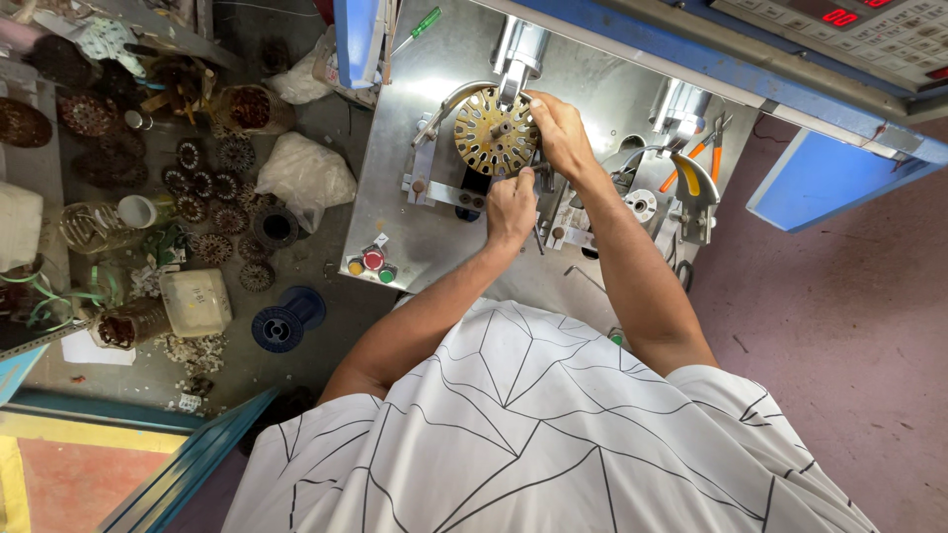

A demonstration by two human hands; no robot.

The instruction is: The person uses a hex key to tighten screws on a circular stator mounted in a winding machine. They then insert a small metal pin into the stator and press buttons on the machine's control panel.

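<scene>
Hands at a round, slotted, brass-coloured metal stator core (494, 131) standing on edge in the machine fixture on the steel desk (415, 227).
Left hand (511, 207) sits just below the core, its grip pinched together at the lower rim; right hand (559, 133) clasps the core's right edge, nearer of the two.
</scene>
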